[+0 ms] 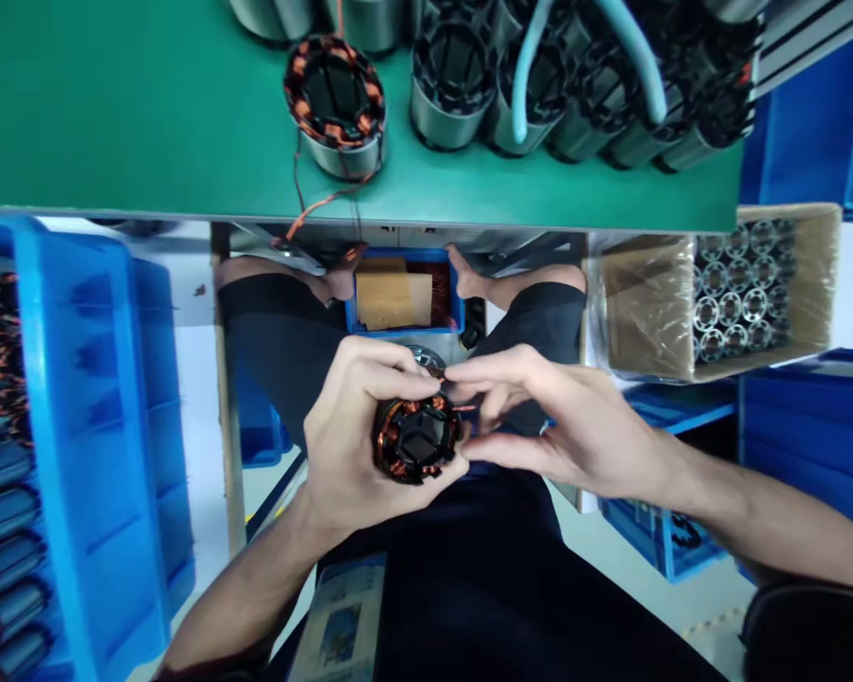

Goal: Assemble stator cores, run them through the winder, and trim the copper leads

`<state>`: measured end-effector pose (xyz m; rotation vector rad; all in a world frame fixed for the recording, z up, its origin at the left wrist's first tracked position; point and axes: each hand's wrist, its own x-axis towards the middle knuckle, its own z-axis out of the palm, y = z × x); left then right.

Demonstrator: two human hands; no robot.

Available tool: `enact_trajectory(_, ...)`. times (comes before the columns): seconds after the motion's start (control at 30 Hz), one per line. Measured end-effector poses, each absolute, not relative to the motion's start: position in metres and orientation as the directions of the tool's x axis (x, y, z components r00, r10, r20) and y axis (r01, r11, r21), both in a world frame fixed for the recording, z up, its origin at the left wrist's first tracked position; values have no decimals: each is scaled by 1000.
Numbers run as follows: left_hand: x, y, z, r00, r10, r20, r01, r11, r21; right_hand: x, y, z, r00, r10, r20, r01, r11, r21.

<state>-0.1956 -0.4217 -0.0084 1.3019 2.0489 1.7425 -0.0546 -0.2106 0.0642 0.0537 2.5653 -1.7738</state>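
Over my lap, my left hand (352,431) is wrapped around a motor stator (419,440), its wound end facing up toward me. Copper windings and black insulation ring the dark hollow centre. From the right, my right hand (540,417) reaches to the stator's rim. Its index fingertip is near my left thumb and its thumb tip is at the lower right edge, with a gap between the two. A short copper wire (467,408) sticks out toward its curled middle finger; whether that finger touches the wire is unclear.
On the green bench (135,123) stand another wound stator (337,109) with trailing wires and several unwound stators (451,85). A blue bin (92,426) of wound stators is at left. At right is a cardboard box (646,308) of metal rings. A blue tray (405,332) lies below.
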Motion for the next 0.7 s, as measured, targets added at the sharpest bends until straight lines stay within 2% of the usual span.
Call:
enact_trajectory(0.1, -191, -419, -2, -546, 752, 369, 484, -77, 871, -60, -205, 36, -986, -6, -167, 165, 94, -982)
enact_trajectory(0.17, -189, -419, -2, -537, 779, 323, 456, -54, 888, -61, -191, 20, -981, -37, -191, 188, 58, -980)
enact_trajectory(0.2, -189, -420, -4, -543, 785, 299, 451, -28, 892, -61, -183, 14, -980, -40, -195, 190, 99, -977)
enact_trajectory(0.27, -191, -423, -9, -567, 778, 271, 485, 49, 873, -61, -168, 8, -980, 29, -196, 196, 311, -930)
enact_trajectory(0.37, -191, -428, -17, -571, 779, 258, 599, 180, 780, -61, -164, 18, -969, 231, -83, 218, 659, -720)
enact_trajectory(0.43, -189, -429, -18, -561, 791, 245, 658, 245, 712, -61, -178, 33, -971, 235, -35, 197, 715, -671)
enact_trajectory(0.57, -182, -425, -13, -516, 827, 223, 700, 258, 665, -65, -220, 45, -992, 25, -128, 122, 516, -848)
enact_trajectory(0.7, -178, -424, -4, -468, 839, 279, 732, 191, 654, -69, -227, 36, -951, -50, -305, 265, 376, -888)
